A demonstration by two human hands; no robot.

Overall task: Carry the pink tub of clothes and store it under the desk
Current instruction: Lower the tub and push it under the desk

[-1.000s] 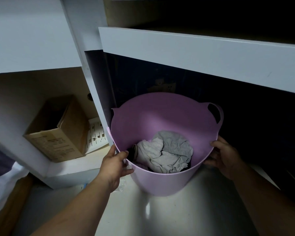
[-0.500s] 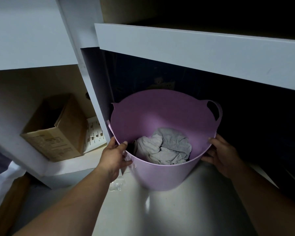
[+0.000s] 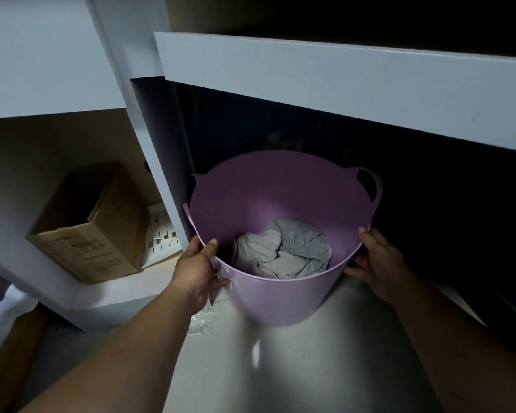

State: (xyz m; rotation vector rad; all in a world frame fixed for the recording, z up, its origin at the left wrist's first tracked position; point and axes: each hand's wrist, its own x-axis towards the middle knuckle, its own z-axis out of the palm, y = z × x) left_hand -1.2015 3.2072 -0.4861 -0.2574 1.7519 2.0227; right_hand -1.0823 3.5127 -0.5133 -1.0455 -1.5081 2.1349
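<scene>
The pink tub (image 3: pixel 280 296) stands on the pale floor at the mouth of the dark space under the desk (image 3: pixel 325 76), its far half under the desk's front edge. Crumpled grey clothes (image 3: pixel 283 248) lie in its bottom. My left hand (image 3: pixel 195 269) grips the tub's near left rim, thumb inside. My right hand (image 3: pixel 376 260) presses against the right wall just below the rim, thumb on top. A loop handle (image 3: pixel 370 186) sticks up at the far right.
A white upright panel (image 3: pixel 161 174) touches the tub's left side. Left of it, a low shelf holds an open cardboard box (image 3: pixel 87 234) and a white perforated piece (image 3: pixel 161 231). A scrap of clear plastic (image 3: pixel 203 321) lies on the floor by my left wrist.
The tub has slid a little farther in under the desk, with both hands staying on its rim.
</scene>
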